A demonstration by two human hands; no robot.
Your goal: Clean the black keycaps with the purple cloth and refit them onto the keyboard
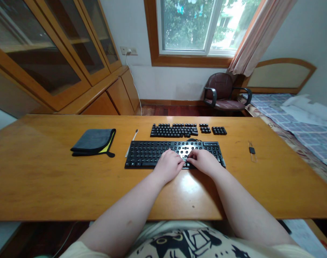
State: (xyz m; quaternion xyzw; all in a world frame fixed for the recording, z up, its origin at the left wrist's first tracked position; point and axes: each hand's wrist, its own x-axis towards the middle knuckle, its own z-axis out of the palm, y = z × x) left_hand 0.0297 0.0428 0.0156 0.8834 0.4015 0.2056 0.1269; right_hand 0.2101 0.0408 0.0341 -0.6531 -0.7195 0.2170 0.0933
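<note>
Presently, on the head feed, I have the long black plastic keyboard (146, 153) lying mid-surface on the glossy orange-brown wooden table (72, 190), its long sides roughly parallel to the near edge. I see the bare left hand (169, 165) over its lower middle, fingers together and bent downward; the bare right hand (202, 159) is just beside it, thumb and fingertips bunched at the bottom keys. I cannot tell whether either grips anything. Toward the far edge I find three groups of small black keycaps (174, 131). A folded grey, black-edged cloth (93, 140) lies toward the left edge, a black-handled wire tool (251, 150) toward the right.
</note>
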